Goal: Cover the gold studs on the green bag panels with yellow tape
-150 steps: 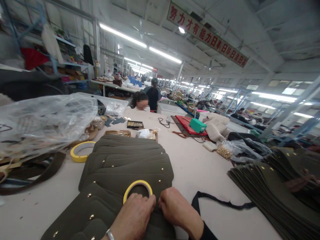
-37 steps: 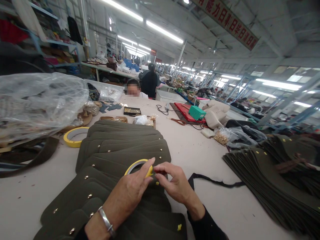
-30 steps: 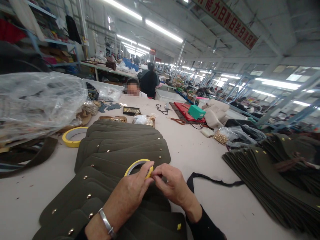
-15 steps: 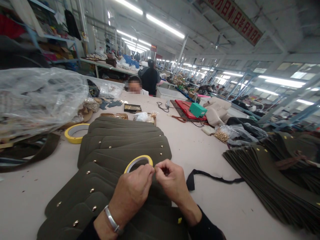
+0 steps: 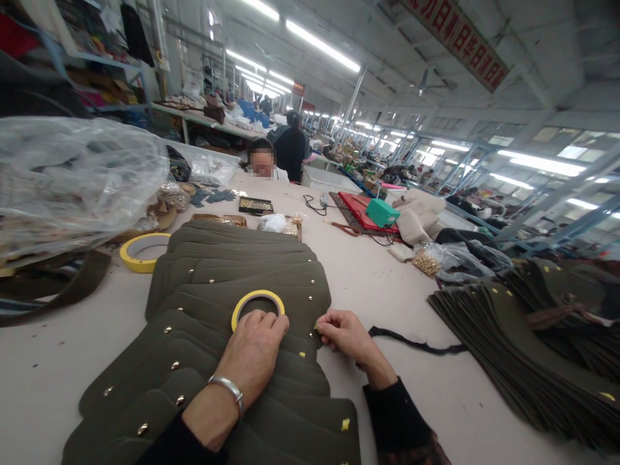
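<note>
My left hand [image 5: 254, 352] has its fingers closed over the near edge of a roll of yellow tape [image 5: 258, 295], low over the overlapping dark olive panels [image 5: 227, 255]. Between thumb and fingertips, my right hand [image 5: 346, 339] pinches a small yellow piece of tape [image 5: 317, 327] at the right edge of these panels, beside a gold stud [image 5: 310, 335]. Another bit of yellow tape [image 5: 302, 354] is stuck on a panel between the hands, and a further yellow tab [image 5: 345, 424] sits lower right. Several gold studs dot the panels.
A second yellow tape roll [image 5: 144, 252] lies left of the panels, near a large clear plastic bag [image 5: 82, 181]. Bundled olive panels [image 5: 494, 342] and a black strip [image 5: 416, 343] lie right. Farther back are a stud tray [image 5: 256, 205], a green box [image 5: 382, 212] and a person [image 5: 264, 161].
My hands have moved apart. The right hand went right and slightly down to the panel edge with a tape piece; the left lowered with the roll, which now lies flatter.
</note>
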